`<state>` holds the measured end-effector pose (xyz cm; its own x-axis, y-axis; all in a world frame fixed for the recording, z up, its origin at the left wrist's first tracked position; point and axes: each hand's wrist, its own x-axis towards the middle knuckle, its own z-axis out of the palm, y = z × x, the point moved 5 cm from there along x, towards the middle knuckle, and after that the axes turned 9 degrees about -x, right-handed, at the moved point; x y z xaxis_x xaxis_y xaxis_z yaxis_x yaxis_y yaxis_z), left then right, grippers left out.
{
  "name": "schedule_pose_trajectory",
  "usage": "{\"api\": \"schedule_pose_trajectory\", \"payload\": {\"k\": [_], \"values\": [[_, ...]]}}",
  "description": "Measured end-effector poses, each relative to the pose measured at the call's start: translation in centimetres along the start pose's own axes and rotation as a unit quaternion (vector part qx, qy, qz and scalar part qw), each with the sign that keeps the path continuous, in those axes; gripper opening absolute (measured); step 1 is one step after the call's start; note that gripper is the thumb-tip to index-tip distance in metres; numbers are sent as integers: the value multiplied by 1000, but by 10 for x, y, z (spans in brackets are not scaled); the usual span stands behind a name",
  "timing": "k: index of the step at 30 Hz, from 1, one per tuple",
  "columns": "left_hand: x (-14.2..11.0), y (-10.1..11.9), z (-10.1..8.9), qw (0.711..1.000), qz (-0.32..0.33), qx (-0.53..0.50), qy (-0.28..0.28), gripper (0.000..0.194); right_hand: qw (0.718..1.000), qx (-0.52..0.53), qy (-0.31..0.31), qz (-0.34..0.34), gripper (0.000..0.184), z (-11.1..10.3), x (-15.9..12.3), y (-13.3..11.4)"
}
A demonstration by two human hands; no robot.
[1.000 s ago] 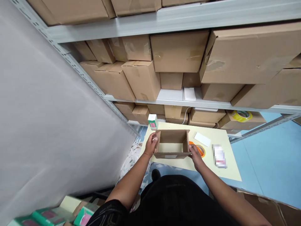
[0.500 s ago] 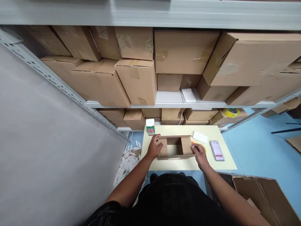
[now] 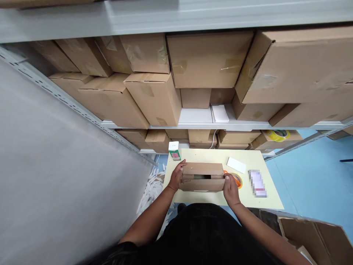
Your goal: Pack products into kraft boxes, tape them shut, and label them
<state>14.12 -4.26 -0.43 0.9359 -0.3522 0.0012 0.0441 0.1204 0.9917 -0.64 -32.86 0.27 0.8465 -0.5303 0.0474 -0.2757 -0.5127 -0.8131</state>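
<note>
A small brown cardboard box (image 3: 202,184) is between my hands above the pale yellow table (image 3: 264,195). Its two long flaps are folded inward, leaving a narrow dark slot along the middle. My left hand (image 3: 176,177) grips the box's left end, thumb near the top edge. At the right end my right hand (image 3: 231,188) is closed on the box, its thumb by the flap corner. Just beyond that hand lies an orange tape dispenser (image 3: 237,180) with a yellow roll, partly hidden. Inside the box, little can be made out.
A green and white small box (image 3: 174,151) stands at the table's back left. A white flat box (image 3: 236,165) and a blurred pale packet (image 3: 257,183) lie to the right. Shelves of cardboard boxes (image 3: 209,60) rise behind. A large open carton (image 3: 311,235) sits lower right.
The box's two long flaps have folded inward over the opening, which has shrunk to a slot. Both hands stay at the ends of the box. The camera view has shifted slightly.
</note>
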Motion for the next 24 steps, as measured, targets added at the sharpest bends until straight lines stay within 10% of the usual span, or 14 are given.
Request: {"api": "schedule_pose_trajectory", "payload": {"k": [15,24], "values": [[-7,7,6,982,-18,181,-41,43,997,-69,-35,16,47,-1,6,-7],[-14,28,27,926,116,359,-24,23,970,-234,-36,-54,47,4,15,-14]]}}
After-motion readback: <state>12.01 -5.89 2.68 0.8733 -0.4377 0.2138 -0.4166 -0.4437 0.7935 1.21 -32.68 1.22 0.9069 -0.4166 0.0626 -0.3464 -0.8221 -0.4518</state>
